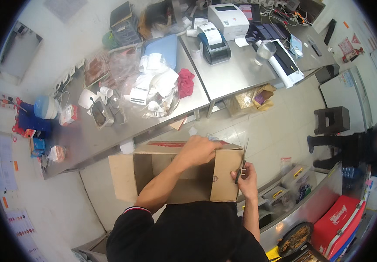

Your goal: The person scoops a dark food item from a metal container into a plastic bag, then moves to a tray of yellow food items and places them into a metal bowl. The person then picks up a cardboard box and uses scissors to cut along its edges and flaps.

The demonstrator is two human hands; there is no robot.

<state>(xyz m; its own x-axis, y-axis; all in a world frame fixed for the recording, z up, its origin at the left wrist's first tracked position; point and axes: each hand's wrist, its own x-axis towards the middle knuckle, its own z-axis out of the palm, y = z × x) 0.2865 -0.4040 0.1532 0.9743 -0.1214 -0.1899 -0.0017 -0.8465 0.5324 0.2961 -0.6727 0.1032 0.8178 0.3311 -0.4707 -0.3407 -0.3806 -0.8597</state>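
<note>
An open cardboard box [226, 183] is held against the front of the body, its flaps spread and no contents visible inside. My left hand [198, 150] reaches across the opening and grips the upper flap near its right corner. At the box's right side, my right hand [246, 180] is closed around a pair of scissors [239, 173]. Their blades point up, alongside the outer edge of the right flap. Whether the blades touch the cardboard cannot be told.
A steel counter [123, 137] ahead bears a plastic bag of paper scraps [155, 88], a label printer [228, 19] and a smaller printer [214, 46]. At right are a red cooler box [335, 222], a dark stool [332, 120] and another person in dark clothing [355, 144].
</note>
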